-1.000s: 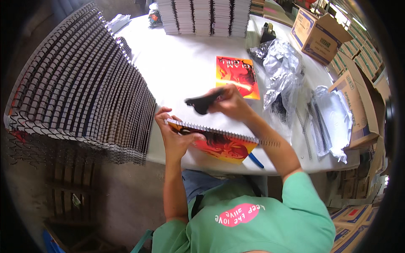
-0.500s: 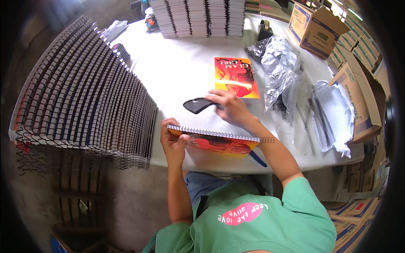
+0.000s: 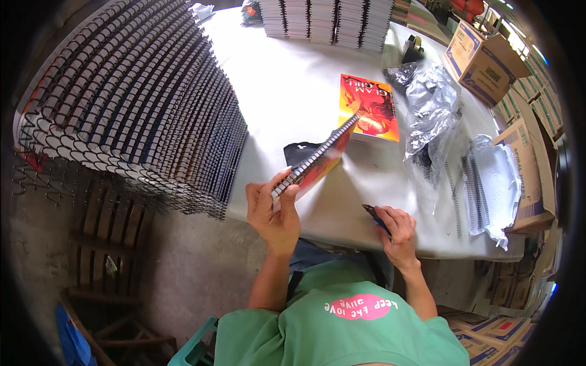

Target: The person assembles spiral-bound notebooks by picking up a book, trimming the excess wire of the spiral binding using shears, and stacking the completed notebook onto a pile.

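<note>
A long fanned stack of spiral-bound notebooks [image 3: 131, 104] is lying along the left side of the white table [image 3: 293, 79], their black wire coils facing outward. Just right of it, the left hand [image 3: 273, 210] is gripping a spiral-bound notebook [image 3: 317, 160] by its near corner, fingers wrapped around the coil edge, and is holding it tilted up on edge above the table's front part. A flat black piece [image 3: 299, 152] is lying on the table just behind that notebook. Further right, a loose orange and red cover sheet [image 3: 369, 107] is lying flat near the table's middle. The right hand [image 3: 397, 229] is resting at the table's front edge, fingers closed around a small dark blue tool [image 3: 375, 216]. Crumpled clear plastic bags [image 3: 430, 104] are lying beyond it, and a bundle of loose wire coils in plastic [image 3: 482, 186] is sitting at the far right, beside cardboard boxes [image 3: 485, 58].
</note>
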`<control>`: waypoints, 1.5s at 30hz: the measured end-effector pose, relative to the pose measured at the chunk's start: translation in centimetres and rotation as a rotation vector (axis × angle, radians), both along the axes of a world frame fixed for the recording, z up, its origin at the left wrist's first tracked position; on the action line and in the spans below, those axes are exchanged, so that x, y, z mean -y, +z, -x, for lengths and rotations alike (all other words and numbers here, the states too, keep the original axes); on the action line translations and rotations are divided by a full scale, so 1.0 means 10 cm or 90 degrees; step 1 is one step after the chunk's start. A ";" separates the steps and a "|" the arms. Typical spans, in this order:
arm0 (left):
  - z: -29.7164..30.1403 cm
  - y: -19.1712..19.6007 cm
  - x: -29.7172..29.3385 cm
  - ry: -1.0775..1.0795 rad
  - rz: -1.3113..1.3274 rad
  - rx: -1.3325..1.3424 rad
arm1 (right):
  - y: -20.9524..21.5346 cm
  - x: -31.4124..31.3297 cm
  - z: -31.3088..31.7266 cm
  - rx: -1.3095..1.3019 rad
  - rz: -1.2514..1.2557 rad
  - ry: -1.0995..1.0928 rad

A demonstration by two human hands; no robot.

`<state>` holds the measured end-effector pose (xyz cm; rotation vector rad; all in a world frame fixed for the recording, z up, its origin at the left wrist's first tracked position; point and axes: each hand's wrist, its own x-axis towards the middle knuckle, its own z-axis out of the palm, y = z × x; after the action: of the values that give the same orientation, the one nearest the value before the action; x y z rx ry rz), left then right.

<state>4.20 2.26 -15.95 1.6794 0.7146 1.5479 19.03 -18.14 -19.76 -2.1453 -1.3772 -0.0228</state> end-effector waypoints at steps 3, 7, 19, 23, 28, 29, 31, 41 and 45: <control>-0.07 0.02 0.05 0.037 -0.122 -0.069 | 0.41 -0.23 0.25 -0.167 -0.205 0.072; -0.09 0.08 0.09 0.060 -0.181 -0.091 | 1.00 -0.53 0.47 0.022 -0.203 0.149; -0.06 0.10 0.19 0.027 -0.200 -0.086 | 1.02 -0.62 0.48 -0.313 -0.113 0.258; -0.08 -0.03 0.18 0.045 -0.199 -0.061 | 1.04 -0.62 0.41 -1.016 0.015 0.261; -0.09 0.07 0.13 0.007 0.041 0.129 | 0.72 -0.50 0.26 -0.309 -0.044 0.187; -0.07 0.09 0.09 -0.024 0.074 0.151 | 0.62 -0.40 0.17 -0.183 -0.046 0.129; 0.00 0.09 0.01 -0.076 0.141 0.202 | 0.39 -0.19 0.01 -0.049 0.076 -0.034; 0.11 0.65 0.21 -0.289 0.132 0.378 | 0.47 -0.67 -0.17 -0.615 -0.439 0.112; 0.41 1.21 0.34 -0.369 -0.081 0.365 | 0.80 -1.01 -0.47 -0.656 -0.607 0.215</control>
<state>0.12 -1.12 -3.85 1.2632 -0.1632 1.5381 23.69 -8.09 -11.73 -0.8548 -0.7905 0.4115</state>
